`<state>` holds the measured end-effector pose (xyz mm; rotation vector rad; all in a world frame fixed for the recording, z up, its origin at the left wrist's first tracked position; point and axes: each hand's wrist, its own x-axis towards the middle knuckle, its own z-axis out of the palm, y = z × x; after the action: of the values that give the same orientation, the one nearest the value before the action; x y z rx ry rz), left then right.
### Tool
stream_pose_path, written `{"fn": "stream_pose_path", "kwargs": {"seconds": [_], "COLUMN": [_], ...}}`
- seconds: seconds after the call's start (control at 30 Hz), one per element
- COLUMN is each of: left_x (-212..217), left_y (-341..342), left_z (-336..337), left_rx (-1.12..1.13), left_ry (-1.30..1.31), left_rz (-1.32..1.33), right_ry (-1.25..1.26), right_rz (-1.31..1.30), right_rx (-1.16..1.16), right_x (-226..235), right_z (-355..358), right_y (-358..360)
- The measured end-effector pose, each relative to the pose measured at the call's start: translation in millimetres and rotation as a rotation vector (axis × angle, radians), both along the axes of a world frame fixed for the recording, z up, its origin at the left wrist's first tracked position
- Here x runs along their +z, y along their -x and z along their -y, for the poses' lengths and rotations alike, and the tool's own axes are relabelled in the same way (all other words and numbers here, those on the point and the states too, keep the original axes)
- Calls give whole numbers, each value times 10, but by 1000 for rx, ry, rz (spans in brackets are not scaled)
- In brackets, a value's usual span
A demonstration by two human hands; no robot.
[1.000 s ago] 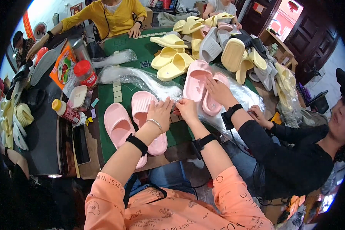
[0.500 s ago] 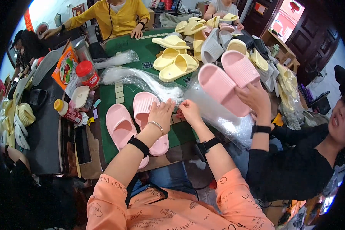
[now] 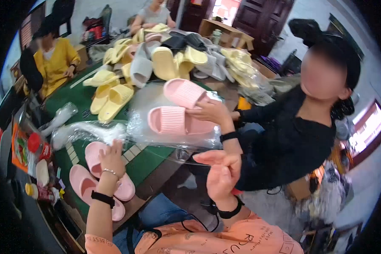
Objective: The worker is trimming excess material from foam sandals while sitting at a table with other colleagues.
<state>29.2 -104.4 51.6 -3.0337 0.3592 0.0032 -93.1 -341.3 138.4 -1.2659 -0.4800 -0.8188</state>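
My left hand (image 3: pixel 113 161) lies over the front of a pink slipper (image 3: pixel 93 152), fingers stretched toward the end of a bunch of clear plastic bags (image 3: pixel 91 132). A second pink slipper (image 3: pixel 81 180) sits beside it, nearer to me. Off the table's edge, my right hand (image 3: pixel 222 175) is raised with its thumb pressed to bent fingers and its index finger stretched left. A thin clear strand runs from the plastic toward this hand; what the fingers hold is too small to make out. A co-worker's hand holds two pink slippers (image 3: pixel 172 120) above a clear bag (image 3: pixel 142 112).
Yellow slippers (image 3: pixel 116 101) and a heap of grey, black and yellow ones (image 3: pixel 163 63) cover the far table. A red-lidded jar (image 3: pixel 40 146) and a yellow-capped bottle (image 3: pixel 38 192) stand at the left. The co-worker in black (image 3: pixel 279 144) is close on my right.
My right hand has drawn away from the plastic bags to the right and up, apart from my left. The view has swung right. The co-worker has lowered the pink slippers to the clear bag.
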Motion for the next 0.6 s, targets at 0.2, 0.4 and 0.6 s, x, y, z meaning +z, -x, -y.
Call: {"fn": "stream_pose_path", "kwargs": {"seconds": [0.2, 0.4, 0.6], "left_x": [236, 945, 713], "left_y": [4, 919, 1257], "left_z": [-170, 360, 414], "left_rx": [156, -367, -62], "left_ry": [1608, 1620, 1792], "left_rz": [-65, -542, -409], "right_ry": [261, 851, 743], "right_rz": [-482, -449, -548], "right_rx": [387, 124, 217], "right_x": [533, 474, 234], "right_z": [236, -143, -474], "right_y": [381, 34, -205]}}
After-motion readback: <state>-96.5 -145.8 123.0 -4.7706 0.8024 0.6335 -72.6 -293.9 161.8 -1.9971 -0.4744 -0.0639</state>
